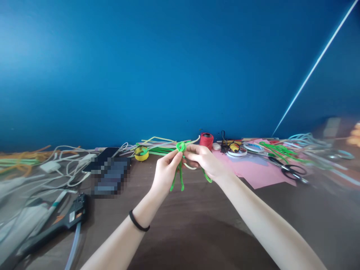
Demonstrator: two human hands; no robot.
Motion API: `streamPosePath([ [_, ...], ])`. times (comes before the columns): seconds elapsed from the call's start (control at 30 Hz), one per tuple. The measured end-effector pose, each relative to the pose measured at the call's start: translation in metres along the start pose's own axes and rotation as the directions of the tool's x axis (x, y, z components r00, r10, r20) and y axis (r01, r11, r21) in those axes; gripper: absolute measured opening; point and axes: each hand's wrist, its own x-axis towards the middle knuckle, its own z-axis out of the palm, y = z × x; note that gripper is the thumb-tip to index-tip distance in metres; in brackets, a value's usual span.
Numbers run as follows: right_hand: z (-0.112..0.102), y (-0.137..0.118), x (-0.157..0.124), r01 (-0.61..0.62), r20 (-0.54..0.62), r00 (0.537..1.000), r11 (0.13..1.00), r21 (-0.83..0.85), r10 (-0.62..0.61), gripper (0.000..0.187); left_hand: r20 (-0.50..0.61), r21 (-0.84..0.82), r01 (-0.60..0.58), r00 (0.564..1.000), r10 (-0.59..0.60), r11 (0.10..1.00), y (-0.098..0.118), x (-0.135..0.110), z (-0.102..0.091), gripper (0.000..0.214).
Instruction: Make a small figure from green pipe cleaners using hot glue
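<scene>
The green pipe cleaner [180, 146] is a fuzzy, bright strand bent into a small loop at the top, with thin tails hanging loose below it. It is held up in the air above the brown worktop [197, 228], at the middle of the scene, in front of a red spool [206, 140] and a yellow tape roll [141, 153]. The left hand [165, 170] pinches it from the left just under the loop, and the right hand [204, 159] pinches it from the right, fingertips almost meeting, one tail curling out beneath that hand.

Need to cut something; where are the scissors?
Head view, right side: the scissors lie on pink paper, right of the right hand pinching the green pipe cleaner.
</scene>
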Motion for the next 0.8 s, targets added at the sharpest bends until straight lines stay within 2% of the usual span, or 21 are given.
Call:
streamPosePath([
  [0.07,-0.001,0.002,0.001,0.027,-0.010,1.000,0.998,-0.061,-0.028,0.015,-0.033,-0.006,0.016,0.999,-0.016,1.000,-0.001,0.001,0.000,0.020],
  [0.2,0.002,0.003,0.001,0.156,-0.093,0.979,0.956,-0.247,-0.184,0.011,-0.060,-0.088,0.027,0.998,-0.033,0.996,-0.004,0.003,-0.001,0.018],
  [0.37,0.006,0.003,-0.003,0.214,-0.116,0.949,0.868,-0.449,-0.294,0.015,-0.014,-0.214,0.062,0.998,-0.066,0.975,-0.009,0.006,-0.002,0.017],
  [0.5,0.005,0.003,-0.005,0.257,-0.099,0.917,0.764,-0.592,-0.386,0.012,-0.100,-0.117,0.003,0.995,-0.015,0.993,-0.011,0.005,-0.002,0.013],
  [0.6,0.001,0.000,-0.003,0.210,-0.092,0.946,0.805,-0.555,-0.310,0.009,-0.136,0.028,-0.078,0.987,0.081,0.997,-0.011,0.004,-0.002,0.010],
  [0.67,-0.004,-0.003,-0.001,0.132,-0.075,0.978,0.858,-0.496,-0.194,0.010,-0.121,0.070,-0.117,0.985,0.124,0.991,-0.012,0.005,-0.002,0.008],
  [0.73,-0.010,-0.006,-0.001,0.038,-0.011,0.999,0.892,-0.450,-0.048,0.017,-0.098,0.045,-0.134,0.986,0.137,0.990,-0.012,0.006,-0.003,0.007],
  [0.8,-0.017,-0.009,-0.002,-0.025,0.092,0.993,0.903,-0.430,0.072,0.025,-0.069,-0.020,-0.114,0.991,0.112,0.993,-0.013,0.008,-0.005,0.009],
])
